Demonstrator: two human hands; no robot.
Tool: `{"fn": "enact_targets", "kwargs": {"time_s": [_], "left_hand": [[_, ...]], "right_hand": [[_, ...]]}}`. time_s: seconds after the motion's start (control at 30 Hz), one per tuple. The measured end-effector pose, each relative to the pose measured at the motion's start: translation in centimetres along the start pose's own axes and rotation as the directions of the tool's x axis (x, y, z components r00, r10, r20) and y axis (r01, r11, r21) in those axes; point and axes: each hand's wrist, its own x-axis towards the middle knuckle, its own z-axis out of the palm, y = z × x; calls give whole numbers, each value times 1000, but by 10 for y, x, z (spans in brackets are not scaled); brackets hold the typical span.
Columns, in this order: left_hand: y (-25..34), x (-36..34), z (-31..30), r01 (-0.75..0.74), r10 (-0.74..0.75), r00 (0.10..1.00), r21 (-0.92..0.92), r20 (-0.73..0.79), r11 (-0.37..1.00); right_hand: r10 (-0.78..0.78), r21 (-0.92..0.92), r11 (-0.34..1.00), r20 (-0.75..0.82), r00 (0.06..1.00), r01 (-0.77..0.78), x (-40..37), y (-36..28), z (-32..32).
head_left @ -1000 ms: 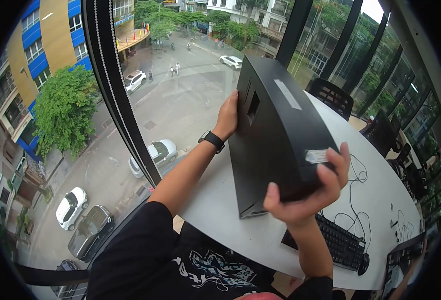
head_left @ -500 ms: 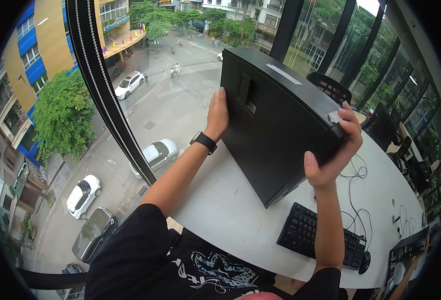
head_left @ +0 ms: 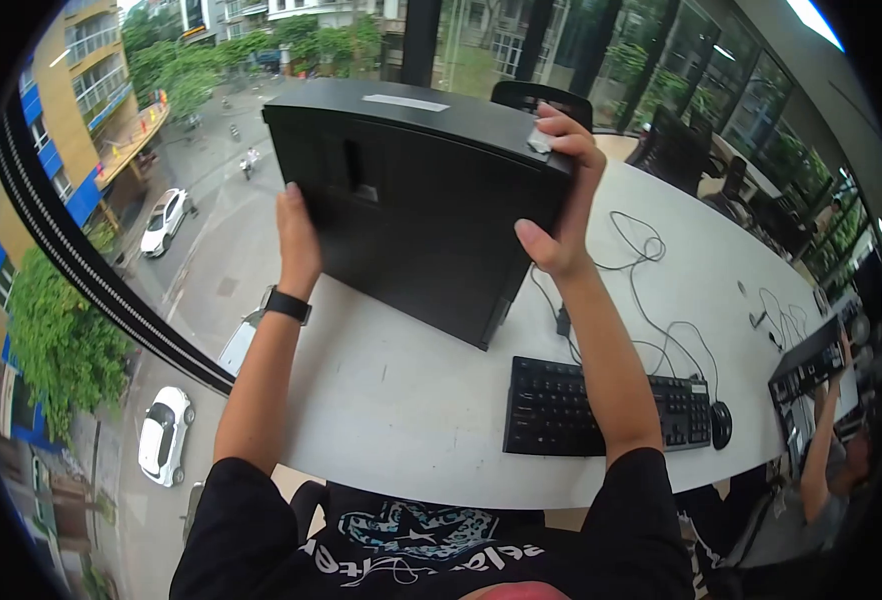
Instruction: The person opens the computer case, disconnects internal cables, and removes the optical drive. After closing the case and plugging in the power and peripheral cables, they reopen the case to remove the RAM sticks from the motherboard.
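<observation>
A black desktop computer case (head_left: 411,220) stands tilted over the white table (head_left: 401,400), held between my two hands. My left hand (head_left: 299,235) grips its left side, thumb upward; the fingers behind the case are hidden. At the upper right corner, my right hand (head_left: 571,205) wraps the edge, thumb on the near face and fingers over the top near a small pale label (head_left: 539,140). A long white sticker (head_left: 406,102) runs along the top. Below my right forearm lies a black keyboard (head_left: 551,405).
A mouse (head_left: 721,425) sits beside the keyboard, and loose black cables (head_left: 651,250) curl across the table. At far right another person (head_left: 831,450) handles a second black computer case (head_left: 809,365). Office chairs (head_left: 671,145) stand behind; a window over a street borders the left.
My view has turned to the right. The computer case appears further left and more level along its top, still between both hands.
</observation>
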Motion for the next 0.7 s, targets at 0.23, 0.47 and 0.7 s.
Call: {"fn": "enact_targets", "kwargs": {"time_s": [0.23,0.47,0.7], "left_hand": [[16,-10,-2,37,-38,999,60,27,998],[29,-19,0,50,-55,998,157,27,986],[30,-28,7,14,-5,999,232,-38,973]], "right_hand": [[52,0,999,-1,999,-52,-11,13,-15],[130,24,991,16,991,-130,-14,29,-32],[227,75,971,10,974,-227,-20,44,-38]]}}
